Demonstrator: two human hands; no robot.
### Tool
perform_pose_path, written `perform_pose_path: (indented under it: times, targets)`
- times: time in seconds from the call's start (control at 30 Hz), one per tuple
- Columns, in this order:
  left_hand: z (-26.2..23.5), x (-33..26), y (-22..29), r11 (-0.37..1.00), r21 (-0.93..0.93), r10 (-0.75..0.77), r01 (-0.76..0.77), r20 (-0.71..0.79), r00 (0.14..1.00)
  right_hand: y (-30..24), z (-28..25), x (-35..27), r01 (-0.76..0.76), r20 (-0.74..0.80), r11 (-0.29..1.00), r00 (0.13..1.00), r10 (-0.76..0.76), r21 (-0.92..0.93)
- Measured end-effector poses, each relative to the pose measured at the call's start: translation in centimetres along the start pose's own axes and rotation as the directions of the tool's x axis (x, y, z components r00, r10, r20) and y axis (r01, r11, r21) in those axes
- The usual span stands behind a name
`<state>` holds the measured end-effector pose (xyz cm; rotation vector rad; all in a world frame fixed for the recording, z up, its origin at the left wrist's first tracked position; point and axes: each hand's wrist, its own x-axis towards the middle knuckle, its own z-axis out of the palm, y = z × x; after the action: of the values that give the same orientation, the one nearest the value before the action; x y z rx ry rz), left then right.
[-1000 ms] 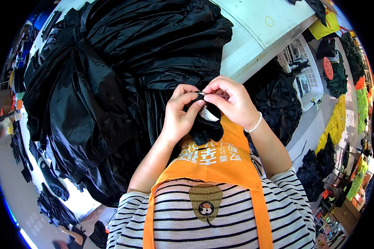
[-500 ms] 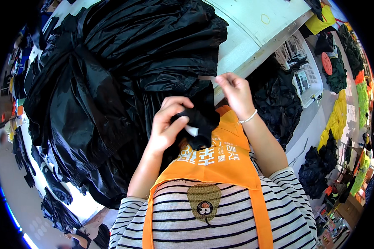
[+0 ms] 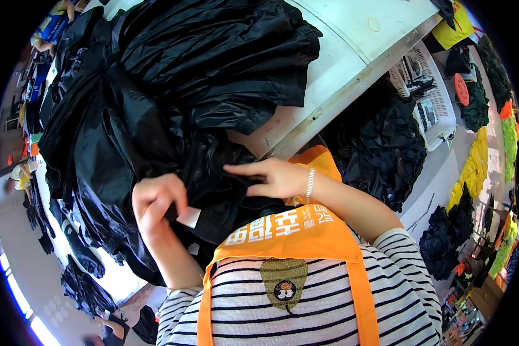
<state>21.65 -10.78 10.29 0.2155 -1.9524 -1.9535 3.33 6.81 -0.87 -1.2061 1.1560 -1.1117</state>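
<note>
A large heap of glossy black garments with gathered edges hangs over the table's near side toward my lap. My left hand is closed with curled fingers on a fold of this black cloth, and its fingertips are partly hidden. Beside those fingers, a small white label sticks out of the fabric. My right hand lies over the cloth further right, its index finger and thumb stretched out and apart. No grip shows in it; the fingertips touch or hover just over the black fabric.
The pale table has a worn edge running diagonally at the right. Beyond it are a dark cloth pile and a white plastic basket with packets. Yellow cloth lies at the far right. Other people are at the left rim.
My left hand has moved left with the cloth and its white label. My right hand has come down and left from the table edge onto the fabric, fingers now extended.
</note>
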Motion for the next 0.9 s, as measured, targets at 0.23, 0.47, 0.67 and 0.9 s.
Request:
perform_pose_path:
  times: [0.23,0.47,0.67,0.9]
  targets:
    - [4.4,7.6,-3.6,0.857,0.392,-0.468,0.334,0.319,0.824,3.3,1.5,1.6,-0.099,0.214,0.954,0.963,0.163,-0.283]
    - [9.1,4.2,-11.7,0.037,0.975,-0.758,-0.218,0.169,0.630,5.8,-7.3,-2.8,-0.451,-0.279,0.787,0.761,0.586,0.421]
    - [9.3,2.9,-14.7,-0.110,0.831,-0.899,-0.545,0.150,0.411,6.0,-3.7,6.4,-0.099,-0.287,0.429,0.608,0.741,0.898]
    - [7.2,3.0,-16.6,0.051,0.980,-0.715,-0.194,0.171,0.677,1.3,-3.7,4.0,0.156,-0.698,0.954,0.713,0.070,0.255]
